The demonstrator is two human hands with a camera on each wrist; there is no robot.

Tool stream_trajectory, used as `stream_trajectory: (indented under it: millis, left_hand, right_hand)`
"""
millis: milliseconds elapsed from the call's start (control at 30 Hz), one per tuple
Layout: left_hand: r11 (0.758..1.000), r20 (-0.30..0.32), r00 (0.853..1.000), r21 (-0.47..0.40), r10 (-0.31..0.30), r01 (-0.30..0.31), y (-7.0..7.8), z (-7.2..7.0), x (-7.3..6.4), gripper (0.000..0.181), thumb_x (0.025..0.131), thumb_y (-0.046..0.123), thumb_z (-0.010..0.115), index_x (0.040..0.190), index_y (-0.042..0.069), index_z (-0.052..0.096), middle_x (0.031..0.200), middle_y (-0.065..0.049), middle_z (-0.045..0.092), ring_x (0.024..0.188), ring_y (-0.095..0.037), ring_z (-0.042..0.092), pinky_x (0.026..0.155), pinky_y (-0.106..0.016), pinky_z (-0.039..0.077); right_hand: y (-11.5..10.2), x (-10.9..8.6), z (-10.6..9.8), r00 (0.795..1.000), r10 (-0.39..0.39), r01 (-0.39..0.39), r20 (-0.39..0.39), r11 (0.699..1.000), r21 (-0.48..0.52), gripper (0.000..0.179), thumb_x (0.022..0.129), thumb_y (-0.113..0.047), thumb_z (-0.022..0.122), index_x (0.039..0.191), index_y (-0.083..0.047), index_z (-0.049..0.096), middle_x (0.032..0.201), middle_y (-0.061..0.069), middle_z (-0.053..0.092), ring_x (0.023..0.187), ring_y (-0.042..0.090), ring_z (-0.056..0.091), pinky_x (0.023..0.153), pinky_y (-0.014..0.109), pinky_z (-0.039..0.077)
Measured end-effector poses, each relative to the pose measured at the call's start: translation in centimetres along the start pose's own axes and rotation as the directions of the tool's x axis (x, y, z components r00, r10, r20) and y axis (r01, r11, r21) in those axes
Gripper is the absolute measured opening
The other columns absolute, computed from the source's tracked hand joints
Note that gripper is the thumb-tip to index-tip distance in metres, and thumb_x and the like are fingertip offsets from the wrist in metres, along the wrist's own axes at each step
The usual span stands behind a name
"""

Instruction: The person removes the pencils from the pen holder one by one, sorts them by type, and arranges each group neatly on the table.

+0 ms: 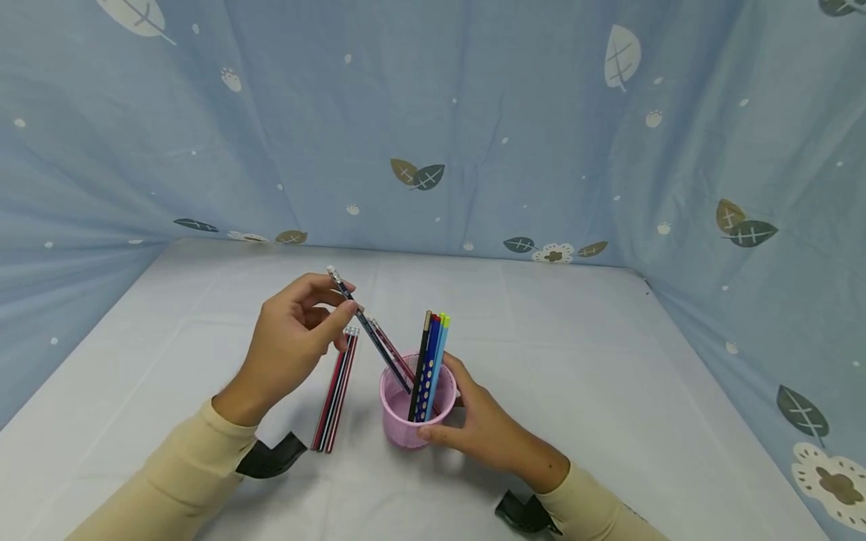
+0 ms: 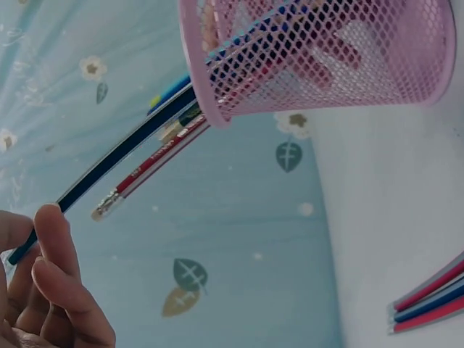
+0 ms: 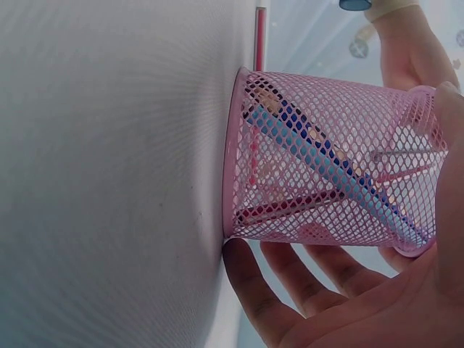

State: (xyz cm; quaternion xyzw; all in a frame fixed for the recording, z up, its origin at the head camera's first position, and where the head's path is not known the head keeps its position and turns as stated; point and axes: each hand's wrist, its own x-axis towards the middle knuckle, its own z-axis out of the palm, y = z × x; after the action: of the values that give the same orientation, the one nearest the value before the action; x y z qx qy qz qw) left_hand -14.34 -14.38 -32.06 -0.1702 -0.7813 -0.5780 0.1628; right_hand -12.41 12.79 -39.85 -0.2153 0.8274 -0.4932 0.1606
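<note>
Head view, backdrop: the largest thing on my feed is 1 blue cloth (image 1: 473,113) printed with leaves, hanging behind the table.
White table (image 1: 575,391): it spreads out in front of that cloth.
Sleeves: 2 beige sleeves (image 1: 189,466), each with a dark strap near its cuff.
Hands: 2; I see the left hand (image 1: 287,346) raised, thumb and fingertips pinching the dark pencil (image 1: 376,339) near its eraser end; the right hand (image 1: 490,428) curls partway round the pink mesh cup (image 1: 399,434), thumb at the rim.
Cup: 1, upright on the table.
Dark pencil's lie: eraser end up, lower end inside the cup; its long axis slants from upper left down to the right. I cannot tell whether its tip touches the bottom.
Pencil count: 1 dark pencil held, 1 red pencil (image 2: 151,167) leaning in the cup, 3 loose pencils (image 1: 333,398) side by side left of it; the cup's cluster of black, dotted dark blue and light blue pencils (image 1: 436,376) overlaps too much for me to count.
Dark pencil's look: slim, straight, pale lengthwise striping, silvery ferrule, whitish eraser.
</note>
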Motion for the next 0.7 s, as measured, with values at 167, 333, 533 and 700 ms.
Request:
stream_trajectory:
  millis: [167, 333, 533, 700]
  left_hand:
    - [0.999, -0.025, 1.0, -0.049, -0.013, 0.012, 0.4, -0.4, 0.0, 0.02, 0.098, 0.01, 0.063, 0.117, 0.005, 0.06, 0.095, 0.005, 0.069, 0.053, -0.021, 0.062, 0.052, -0.026, 0.047]
    - [0.996, -0.017, 1.0, -0.091, -0.021, 0.019, 0.4, -0.7, 0.2, 0.021, 0.103, 0.011, 0.055, 0.121, 0.002, 0.054, 0.092, 0.002, 0.067, 0.052, -0.02, 0.06, 0.049, -0.026, 0.048]
    - [0.986, 0.019, 0.999, -0.163, -0.032, 0.034, 0.2, -1.0, 0.5, 0.021, 0.107, 0.018, 0.047, 0.126, 0.009, 0.05, 0.081, -0.001, 0.067, 0.049, -0.021, 0.058, 0.046, -0.029, 0.049]
    - [0.986, 0.058, 0.998, -0.158, -0.039, 0.048, -0.2, -1.3, 0.7, 0.024, 0.108, 0.021, 0.043, 0.129, 0.01, 0.048, 0.076, -0.005, 0.062, 0.048, -0.024, 0.055, 0.044, -0.032, 0.048]
  right_hand:
    - [-0.1, -0.1, 0.0, 1.0, -0.012, 0.012, -0.001, 1.0, -0.002, 0.097, 0.084, -0.039, 0.08, 0.153, -0.047, 0.014, 0.158, -0.004, 0.037, 0.143, 0.025, 0.043, 0.114, 0.061, 0.032]
    - [-0.2, -0.1, 0.0, 1.0, -0.023, 0.023, 0.0, 1.0, 0.006, 0.096, 0.084, -0.037, 0.08, 0.154, -0.046, 0.014, 0.157, -0.004, 0.038, 0.14, 0.023, 0.045, 0.114, 0.06, 0.034]
    - [-0.3, -0.2, 0.0, 1.0, -0.019, 0.019, 0.003, 1.0, 0.009, 0.096, 0.085, -0.038, 0.08, 0.154, -0.046, 0.014, 0.156, -0.004, 0.039, 0.14, 0.024, 0.046, 0.113, 0.06, 0.035]
    - [-0.2, -0.1, -0.1, 1.0, -0.029, 0.029, 0.003, 0.999, 0.014, 0.095, 0.085, -0.037, 0.08, 0.154, -0.046, 0.014, 0.155, -0.005, 0.04, 0.138, 0.021, 0.047, 0.113, 0.058, 0.036]
